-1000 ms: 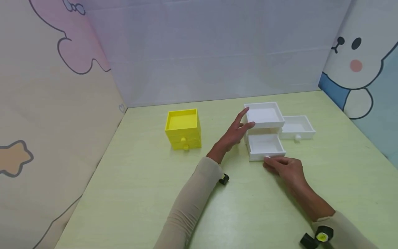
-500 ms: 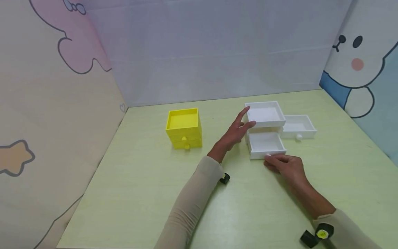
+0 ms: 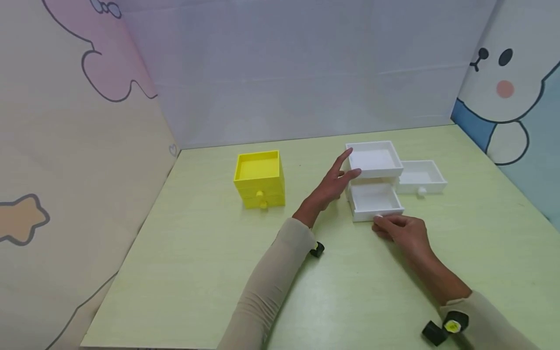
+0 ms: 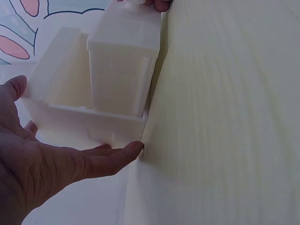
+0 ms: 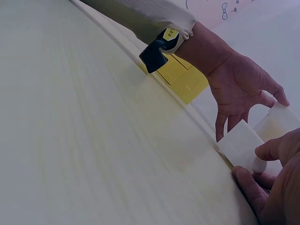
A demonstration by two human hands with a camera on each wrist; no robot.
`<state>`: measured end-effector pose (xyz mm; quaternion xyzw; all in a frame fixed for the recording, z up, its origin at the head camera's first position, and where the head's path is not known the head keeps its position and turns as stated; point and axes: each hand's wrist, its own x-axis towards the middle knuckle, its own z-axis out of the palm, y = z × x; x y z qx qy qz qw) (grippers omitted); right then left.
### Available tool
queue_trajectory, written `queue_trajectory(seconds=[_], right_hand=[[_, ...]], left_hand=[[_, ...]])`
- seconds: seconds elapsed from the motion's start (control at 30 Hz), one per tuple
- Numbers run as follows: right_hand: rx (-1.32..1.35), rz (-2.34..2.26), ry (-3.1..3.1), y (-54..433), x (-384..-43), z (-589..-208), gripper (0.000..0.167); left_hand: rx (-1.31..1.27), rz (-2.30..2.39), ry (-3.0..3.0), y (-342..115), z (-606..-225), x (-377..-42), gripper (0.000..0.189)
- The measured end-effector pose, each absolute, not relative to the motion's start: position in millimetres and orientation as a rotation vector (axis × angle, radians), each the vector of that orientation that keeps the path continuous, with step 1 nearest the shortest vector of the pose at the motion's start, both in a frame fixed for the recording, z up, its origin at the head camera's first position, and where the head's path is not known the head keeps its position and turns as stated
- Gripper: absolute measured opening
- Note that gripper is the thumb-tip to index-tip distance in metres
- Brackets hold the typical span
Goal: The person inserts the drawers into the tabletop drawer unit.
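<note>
A small white cabinet with a shallow tray top (image 3: 374,159) stands right of centre on the table. Its lower drawer (image 3: 365,217) sticks out at the front, and the space above that drawer is a bare slot. My right hand (image 3: 406,235) pinches the drawer's white knob (image 5: 259,164) between thumb and fingers. At the cabinet's left side, my left hand (image 3: 328,188) rests with its fingers spread, touching the tray rim and side wall. A separate white drawer (image 3: 411,188) with a round knob lies just right of the cabinet.
A yellow two-knob drawer cabinet (image 3: 262,187) stands to the left on the pale green table (image 3: 197,262). A plain cloth wall closes off the back, and printed panels flank both sides. Each wrist wears a black camera mount (image 3: 455,323).
With the right hand on its knob, the lower drawer has slid slightly inward. The left hand keeps its place against the cabinet. The whole view has shifted a little.
</note>
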<state>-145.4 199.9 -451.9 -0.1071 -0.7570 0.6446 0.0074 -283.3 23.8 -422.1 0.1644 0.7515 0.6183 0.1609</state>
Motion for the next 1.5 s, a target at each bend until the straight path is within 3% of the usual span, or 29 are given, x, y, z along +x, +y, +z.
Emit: queue_trajectory(seconds=[0.93, 1.27, 1.5], right_hand=[[-0.341, 2.114, -2.296, 200.9, -153.0, -452.6, 0.042], [-0.443, 2.225, -2.111, 200.4, -154.9, -453.3, 0.010], [-0.440, 2.240, -2.063, 197.7, -154.9, -451.7, 0.009]], left_hand=[[0.467, 1.767, 2.166, 24.6, -423.7, -283.9, 0.065], [0.480, 1.767, 2.161, 24.3, -422.6, -282.5, 0.065], [0.478, 1.766, 2.168, 24.0, -424.5, -283.6, 0.065]])
